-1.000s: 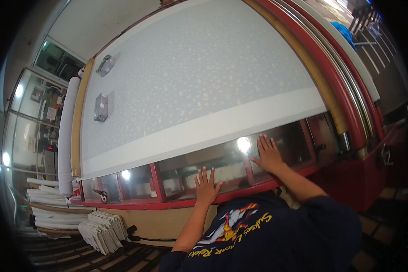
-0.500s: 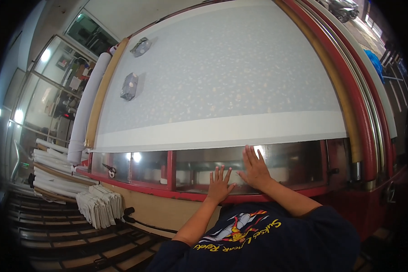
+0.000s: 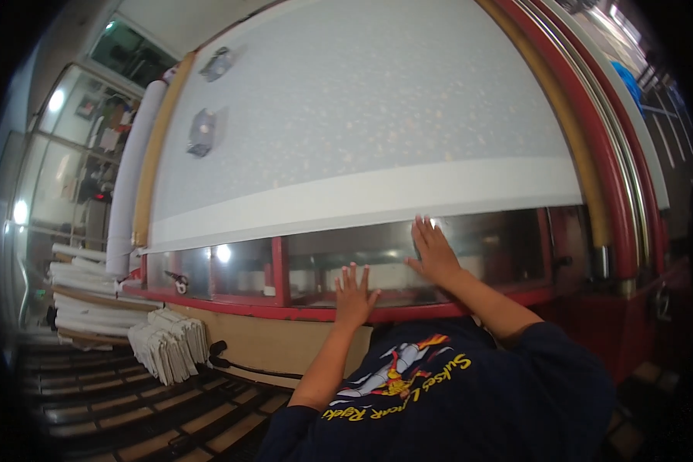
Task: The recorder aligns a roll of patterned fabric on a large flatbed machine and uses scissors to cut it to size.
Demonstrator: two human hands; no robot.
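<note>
My left hand (image 3: 354, 296) lies with fingers spread on the glass panel (image 3: 316, 266) along the red-framed table's near side, holding nothing. To its right, my right hand (image 3: 434, 254) is also stretched out on the glass, its fingertips just short of the near edge of a wide pale sheet (image 3: 393, 185). The sheet spans the table and is speckled light grey-blue with a white band along its near border. Two small dark, wrapped weights (image 3: 202, 132) rest on its left part. Black-handled scissors (image 3: 179, 282) lie on the glass at the left.
Cardboard tubes flank the sheet, one at the left (image 3: 162, 146) and one at the right (image 3: 566, 146). Beyond the right tube run red and metal rollers (image 3: 620, 154). White rolls (image 3: 92, 308) and a folded paper stack (image 3: 169, 346) stand at lower left, near a black cable (image 3: 250, 369).
The view has shifted a little, so the table and sheet sit higher and farther left. Both hands stay flat on the glass, fingers still spread.
</note>
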